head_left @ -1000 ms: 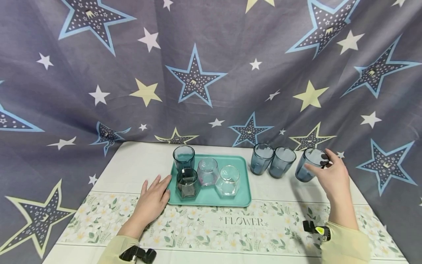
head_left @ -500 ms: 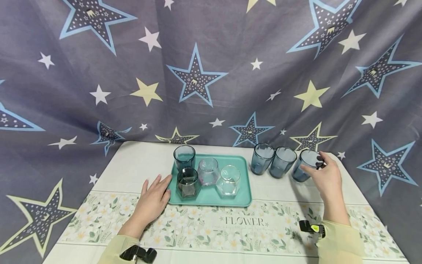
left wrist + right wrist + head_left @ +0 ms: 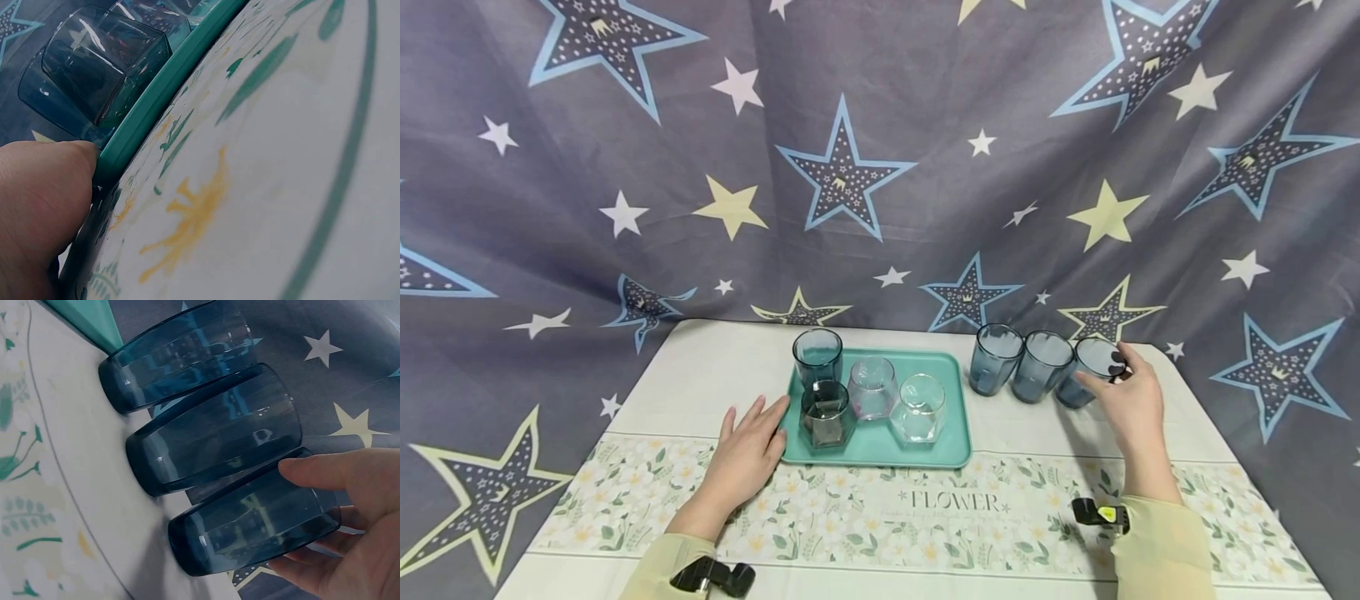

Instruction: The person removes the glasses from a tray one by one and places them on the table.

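My right hand [image 3: 1138, 408] grips a blue glass tumbler [image 3: 256, 519] near its rim, thumb on one side and fingers on the other. That tumbler stands upright at the right end of a row, close beside a middle blue tumbler [image 3: 1042, 367] and a left blue tumbler [image 3: 996, 360]. My left hand [image 3: 745, 458] lies with fingers extended, touching the left edge of a teal tray [image 3: 951, 417]. On the tray stand a blue tumbler [image 3: 817, 354], a dark grey hexagonal glass [image 3: 827, 417], a pinkish glass [image 3: 872, 388] and a clear hexagonal glass [image 3: 919, 410].
A white tablecloth [image 3: 700, 367] with a floral band [image 3: 850, 517] covers the table. Behind its back edge hangs a grey curtain [image 3: 925, 217] printed with stars. The tray lies left of the tumbler row, with a small gap between them.
My right hand has moved left with its tumbler, bringing it from a clear gap to close beside the middle one. The left hand and the tray have stayed in place.
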Demonstrator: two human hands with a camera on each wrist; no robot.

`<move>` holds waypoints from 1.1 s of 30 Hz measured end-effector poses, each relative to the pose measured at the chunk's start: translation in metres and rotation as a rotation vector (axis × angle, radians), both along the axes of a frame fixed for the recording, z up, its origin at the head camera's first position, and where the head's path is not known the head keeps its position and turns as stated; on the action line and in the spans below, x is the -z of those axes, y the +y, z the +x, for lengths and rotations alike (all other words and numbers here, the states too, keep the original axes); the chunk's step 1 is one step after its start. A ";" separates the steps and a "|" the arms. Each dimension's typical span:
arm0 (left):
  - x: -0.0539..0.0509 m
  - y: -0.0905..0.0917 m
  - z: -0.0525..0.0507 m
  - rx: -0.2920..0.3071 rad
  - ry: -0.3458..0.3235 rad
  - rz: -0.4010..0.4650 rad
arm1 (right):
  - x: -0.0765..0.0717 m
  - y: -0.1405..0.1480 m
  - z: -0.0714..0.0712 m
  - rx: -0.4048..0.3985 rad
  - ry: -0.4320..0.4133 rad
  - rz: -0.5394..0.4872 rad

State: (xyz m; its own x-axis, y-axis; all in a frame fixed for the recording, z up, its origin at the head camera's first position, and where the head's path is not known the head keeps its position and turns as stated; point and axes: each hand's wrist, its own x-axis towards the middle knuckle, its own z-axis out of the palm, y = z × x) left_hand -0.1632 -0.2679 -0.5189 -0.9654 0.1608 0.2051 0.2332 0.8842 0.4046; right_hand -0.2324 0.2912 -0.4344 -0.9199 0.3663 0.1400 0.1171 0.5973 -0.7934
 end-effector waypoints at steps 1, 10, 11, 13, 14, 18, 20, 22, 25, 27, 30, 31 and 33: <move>0.000 0.000 0.000 -0.001 0.000 -0.001 | 0.001 -0.001 -0.001 0.002 0.003 -0.007; 0.001 -0.001 0.000 -0.002 0.000 0.004 | 0.004 -0.004 -0.006 0.017 -0.001 -0.044; 0.001 -0.001 0.000 -0.002 0.000 0.004 | 0.004 -0.004 -0.006 0.014 0.000 -0.048; 0.001 -0.001 0.000 -0.002 0.000 0.005 | 0.005 -0.005 -0.006 0.005 0.007 -0.045; 0.001 -0.001 0.000 -0.001 0.000 0.004 | 0.005 -0.005 -0.006 0.000 0.011 -0.041; 0.001 -0.001 0.000 -0.003 0.002 0.003 | 0.007 -0.006 -0.007 -0.014 0.025 -0.019; 0.001 -0.001 0.000 -0.005 0.000 0.001 | 0.008 -0.005 -0.007 -0.014 0.026 -0.017; 0.001 -0.001 0.000 -0.007 -0.002 0.003 | 0.009 -0.005 -0.008 -0.012 0.023 -0.015; 0.001 -0.001 0.001 -0.008 -0.004 0.005 | 0.011 -0.005 -0.008 -0.010 0.025 -0.020; 0.001 -0.001 0.001 -0.008 -0.004 0.005 | 0.012 -0.005 -0.007 -0.010 0.028 -0.020; 0.001 -0.001 0.000 -0.006 -0.002 0.003 | 0.011 -0.005 -0.006 -0.014 0.033 -0.021; 0.001 -0.001 0.000 -0.005 -0.002 0.003 | 0.010 -0.005 -0.005 -0.015 0.035 -0.018; 0.001 -0.001 -0.001 -0.004 -0.002 0.001 | 0.007 -0.006 -0.003 -0.017 0.043 -0.005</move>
